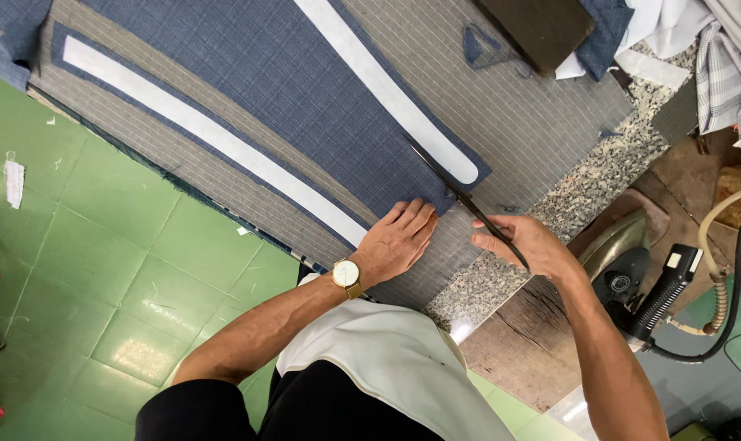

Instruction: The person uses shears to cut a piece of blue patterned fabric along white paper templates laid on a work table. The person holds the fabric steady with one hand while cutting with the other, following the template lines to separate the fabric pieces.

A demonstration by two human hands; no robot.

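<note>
My left hand (399, 237) lies flat, fingers together, pressing the near end of a blue fabric piece (289, 73) on a grey striped cloth-covered table (517, 106). My right hand (522, 241) grips black scissors (460, 196), whose blades reach up along the edge of the blue fabric beside a white interfacing strip (387, 90). A second white strip (199, 126) runs along another blue piece to the left. A watch sits on my left wrist.
A steam iron (632, 273) with a black handle and hose rests at the right on a wooden surface. Folded fabrics (714, 49) and a dark block (534, 24) lie at the far right. Green tiled floor (101, 261) spreads to the left.
</note>
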